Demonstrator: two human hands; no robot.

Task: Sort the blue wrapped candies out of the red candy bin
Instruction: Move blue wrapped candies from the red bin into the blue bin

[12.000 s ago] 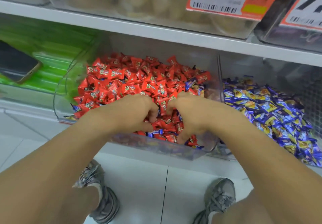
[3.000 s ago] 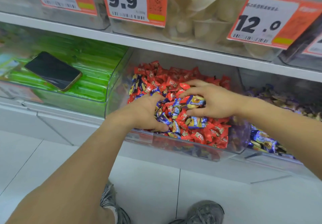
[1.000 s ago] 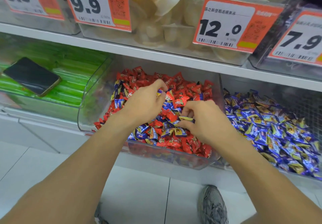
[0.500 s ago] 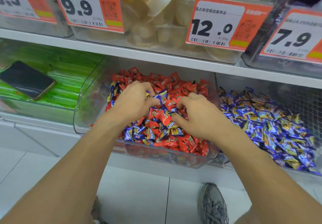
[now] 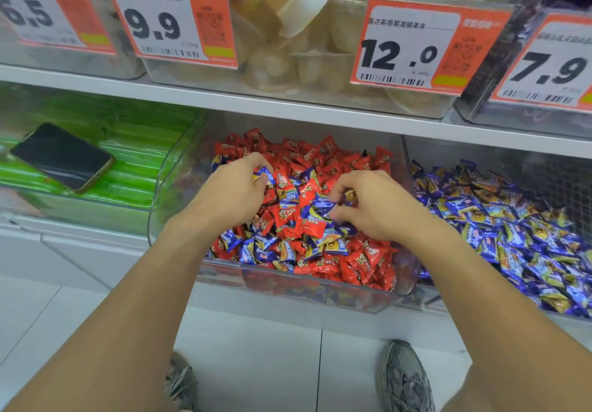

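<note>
Left hand (image 5: 235, 192) pinches a blue candy (image 5: 263, 173), right hand (image 5: 373, 206) curls onto others; we should lift only blues.

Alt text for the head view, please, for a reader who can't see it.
Both hands dig in a clear bin of red candies mixed with blue candies: the left hand pinches a blue one, the right hand curls over others. Beside it sits a blue-candy bin.
</note>
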